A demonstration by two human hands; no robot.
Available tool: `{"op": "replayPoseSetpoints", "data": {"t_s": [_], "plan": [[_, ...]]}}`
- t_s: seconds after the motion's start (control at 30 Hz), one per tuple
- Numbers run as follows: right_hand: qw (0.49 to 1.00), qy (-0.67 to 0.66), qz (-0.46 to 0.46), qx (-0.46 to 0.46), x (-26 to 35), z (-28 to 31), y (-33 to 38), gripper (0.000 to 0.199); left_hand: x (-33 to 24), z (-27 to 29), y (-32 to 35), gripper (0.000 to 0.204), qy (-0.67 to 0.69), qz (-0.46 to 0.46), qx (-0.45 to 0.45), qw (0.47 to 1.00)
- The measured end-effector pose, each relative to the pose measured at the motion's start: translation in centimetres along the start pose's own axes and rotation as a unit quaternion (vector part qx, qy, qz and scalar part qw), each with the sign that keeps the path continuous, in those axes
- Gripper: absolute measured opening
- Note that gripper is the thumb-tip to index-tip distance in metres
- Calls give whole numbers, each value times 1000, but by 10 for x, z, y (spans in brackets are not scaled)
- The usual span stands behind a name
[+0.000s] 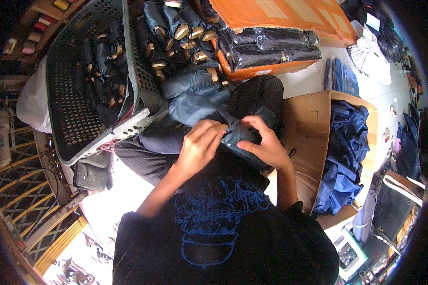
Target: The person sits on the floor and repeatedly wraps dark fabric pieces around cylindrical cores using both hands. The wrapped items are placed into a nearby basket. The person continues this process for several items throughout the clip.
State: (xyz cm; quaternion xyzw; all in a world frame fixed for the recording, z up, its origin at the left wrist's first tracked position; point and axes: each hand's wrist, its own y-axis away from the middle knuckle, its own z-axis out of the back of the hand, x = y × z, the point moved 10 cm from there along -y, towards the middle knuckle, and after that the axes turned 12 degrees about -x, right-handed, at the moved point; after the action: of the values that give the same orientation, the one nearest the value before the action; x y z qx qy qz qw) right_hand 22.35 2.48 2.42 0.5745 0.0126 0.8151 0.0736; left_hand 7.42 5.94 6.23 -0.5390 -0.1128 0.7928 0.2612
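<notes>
Over my lap my two hands work on a folded umbrella (242, 142) in dark blue-grey cloth. My left hand (203, 144) pinches a bit of its cloth, fingertips pressed together near the middle. From the other side, my right hand (267, 146) grips the rolled cloth between thumb and fingers. Just beyond my left hand lies loose blue-grey cloth (188, 107), slightly blurred. More folded umbrellas with wooden handle ends (180, 32) are heaped past my knees. The lower side of the held umbrella is hidden.
A grey plastic basket (145, 78) with dark umbrellas leans at the left. Ahead stands an orange-taped box (280, 19) beside wrapped dark bundles (276, 47). At my right is an open cardboard box (306, 128) of blue cloth (342, 156). A metal lattice (24, 180) borders the left.
</notes>
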Motion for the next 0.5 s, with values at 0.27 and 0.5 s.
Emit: {"op": "replayPoseSetpoints", "data": {"t_s": [0.27, 0.5], "plan": [[997, 20, 70, -32, 15, 0, -1, 47, -11, 5, 0, 21, -1, -22, -13, 1000], [987, 15, 43, -152, 23, -5, 3, 43, -32, 12, 19, 26, -70, -47, -122, 989]]}}
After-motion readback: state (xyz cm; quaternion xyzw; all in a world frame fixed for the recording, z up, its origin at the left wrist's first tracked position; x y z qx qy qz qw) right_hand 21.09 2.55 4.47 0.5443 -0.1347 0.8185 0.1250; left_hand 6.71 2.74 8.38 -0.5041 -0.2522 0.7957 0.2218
